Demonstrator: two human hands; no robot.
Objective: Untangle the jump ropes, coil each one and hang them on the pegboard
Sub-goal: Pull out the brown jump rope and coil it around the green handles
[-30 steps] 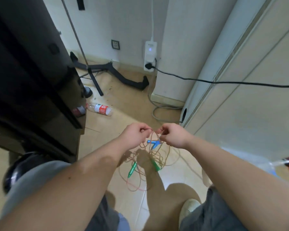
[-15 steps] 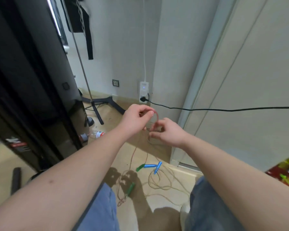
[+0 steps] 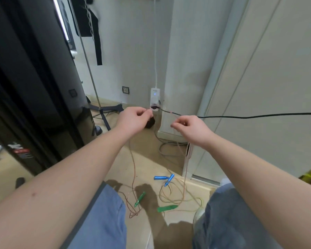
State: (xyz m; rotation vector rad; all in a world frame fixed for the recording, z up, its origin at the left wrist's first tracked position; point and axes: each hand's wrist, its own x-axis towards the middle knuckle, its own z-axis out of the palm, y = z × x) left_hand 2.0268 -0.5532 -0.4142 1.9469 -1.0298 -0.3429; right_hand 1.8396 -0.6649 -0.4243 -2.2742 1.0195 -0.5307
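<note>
Head view, sole view on record. Both forearms reach forward at chest level, hands apart.

The left hand [image 3: 133,121] has its fingers curled, fingertips [image 3: 148,112] pinched together on a thin reddish rope [image 3: 132,159]. From that pinch the rope drops straight down below the wrist to the floor [image 3: 151,155].

The right hand [image 3: 192,129] is likewise curled, thumb and forefinger closed on the same kind of thin cord at its leftward tip. A second strand hangs below this hand to the floor, close to the door frame. The span between the two pinches is faint and crosses a black cable [image 3: 241,116]; its exact run cannot be told.

On the floor between the knees lies the rope tangle [image 3: 171,196], loose loops overlapping. Two blue handles [image 3: 161,177] lie just beside each other at its far edge; two green handles [image 3: 140,196] lie nearer the person, apart. Neither hand touches any handle.

A white power strip [image 3: 154,97] stands against the wall behind the left hand.
</note>
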